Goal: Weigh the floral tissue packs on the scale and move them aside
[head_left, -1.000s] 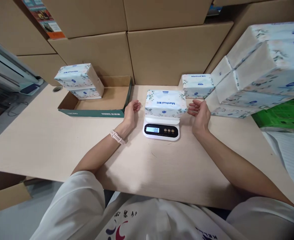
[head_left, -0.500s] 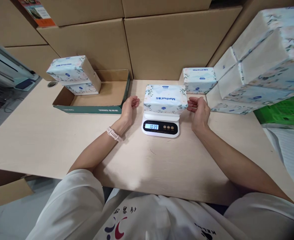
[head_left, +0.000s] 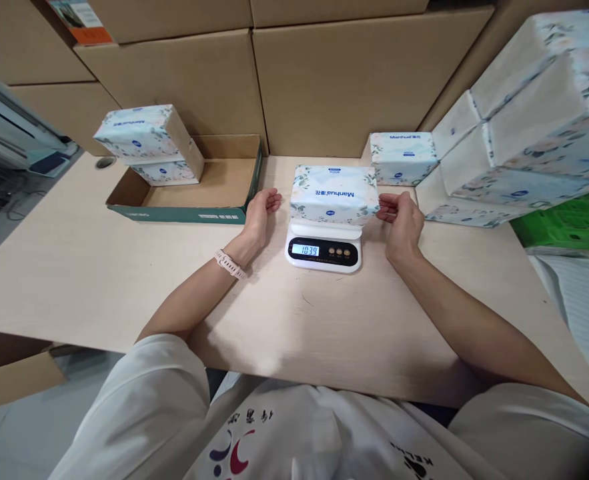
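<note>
1. A flower-print tissue pack (head_left: 333, 195) rests on the platform of a white scale (head_left: 323, 255), mid-worktop (head_left: 294, 333), btwn two bare hands. The lit display apparently reads 103.9; unit too small to tell.
2. L hand (head_left: 258, 219), above a pale wristband (head_left: 230, 265), stands just beside the pack on its L side, w/ loosely bent, open fingers holding nothing; it is also nr the green-sided tray (head_left: 174, 215), contact unclear.
3. R hand (head_left: 404, 225) mirrors it at the opp. end, fingers likewise open & empty, tips v. close to the wrap; whether they touch, can't tell.
4. Handling, est.: pack prob. light, soft & squeezable, w/ thin film that may slip or crease; not fragile, but hard pressure could dent it. Best hold: both short ends, flat fingers, even pressure, approx. mid-height.
5. Around the scene: two stacked packs (head_left: 147, 143) at the tray's L end; a single pack (head_left: 404, 160) behind the R hand; a taller pile of packs (head_left: 529, 143) far R; brown cartons (head_left: 344, 87) at the rear.
</note>
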`<state>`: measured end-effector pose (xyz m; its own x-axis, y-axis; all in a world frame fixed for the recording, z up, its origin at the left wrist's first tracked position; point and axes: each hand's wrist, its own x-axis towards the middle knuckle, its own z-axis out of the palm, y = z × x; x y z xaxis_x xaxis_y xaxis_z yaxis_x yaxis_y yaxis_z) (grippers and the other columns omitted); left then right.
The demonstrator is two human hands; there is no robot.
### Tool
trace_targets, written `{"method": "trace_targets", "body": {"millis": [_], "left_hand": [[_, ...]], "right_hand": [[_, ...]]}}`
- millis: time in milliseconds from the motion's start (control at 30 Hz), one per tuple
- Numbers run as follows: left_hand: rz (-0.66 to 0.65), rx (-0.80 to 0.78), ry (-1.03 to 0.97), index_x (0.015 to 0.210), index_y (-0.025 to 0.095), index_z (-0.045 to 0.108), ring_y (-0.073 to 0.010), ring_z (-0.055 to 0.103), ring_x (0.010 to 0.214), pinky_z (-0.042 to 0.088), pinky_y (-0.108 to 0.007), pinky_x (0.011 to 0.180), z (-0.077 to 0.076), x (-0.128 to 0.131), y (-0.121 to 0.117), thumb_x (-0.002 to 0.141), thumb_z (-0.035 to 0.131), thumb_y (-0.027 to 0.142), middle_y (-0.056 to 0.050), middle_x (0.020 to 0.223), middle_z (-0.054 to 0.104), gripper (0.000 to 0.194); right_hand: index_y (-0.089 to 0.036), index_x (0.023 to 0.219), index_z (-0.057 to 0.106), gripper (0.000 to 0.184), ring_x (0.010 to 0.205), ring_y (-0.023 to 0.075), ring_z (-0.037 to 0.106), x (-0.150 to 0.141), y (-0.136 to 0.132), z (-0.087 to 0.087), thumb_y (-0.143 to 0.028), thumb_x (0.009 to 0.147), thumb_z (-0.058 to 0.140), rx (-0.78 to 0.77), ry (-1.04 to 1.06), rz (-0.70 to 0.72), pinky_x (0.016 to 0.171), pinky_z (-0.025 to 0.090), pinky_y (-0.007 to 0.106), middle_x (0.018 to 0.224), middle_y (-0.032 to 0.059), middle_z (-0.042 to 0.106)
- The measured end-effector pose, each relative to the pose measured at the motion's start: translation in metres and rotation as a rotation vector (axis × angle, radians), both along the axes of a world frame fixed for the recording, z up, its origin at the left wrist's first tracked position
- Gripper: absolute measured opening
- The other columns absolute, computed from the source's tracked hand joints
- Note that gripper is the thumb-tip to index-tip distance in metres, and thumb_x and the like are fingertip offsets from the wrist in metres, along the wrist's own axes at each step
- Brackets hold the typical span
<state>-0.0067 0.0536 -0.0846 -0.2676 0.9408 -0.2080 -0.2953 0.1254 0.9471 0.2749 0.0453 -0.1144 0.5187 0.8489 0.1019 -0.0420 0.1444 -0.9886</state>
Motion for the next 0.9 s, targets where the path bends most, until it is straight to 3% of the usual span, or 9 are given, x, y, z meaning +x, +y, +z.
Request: {"method": "trace_targets", "body": {"millis": [700, 900], "left_hand": [[-0.002, 0.013, 0.018, 0.096, 0.019, 0.076, -0.0207, 0.078, 0.111, 0.058, -0.036, 0.118, -0.0013, -0.0002, 0.0003, 0.107, 0.063, 0.027, -0.011, 0.11, 0.082, 0.019], [-0.004, 0.024, 0.017, 0.096, 0.019, 0.077, -0.02, 0.078, 0.108, 0.059, -0.035, 0.115, -0.0041, -0.002, 0.0013, 0.107, 0.062, 0.026, -0.01, 0.109, 0.081, 0.019]], "right_hand": [[-0.019, 0.084, 0.08, 0.068, 0.075, 0.0143, 0.066, 0.0006, -0.0015, 0.0004, -0.082, 0.102, 0.059, -0.017, -0.026, -0.002, 0.077, 0.061, 0.031, 0.087, 0.0048, 0.077], [-0.02, 0.082, 0.077, 0.073, 0.075, 0.0152, 0.067, 0.0003, -0.0002, -0.0006, -0.088, 0.1, 0.056, -0.019, -0.045, -0.014, 0.077, 0.062, 0.032, 0.082, 0.0039, 0.075]]}}
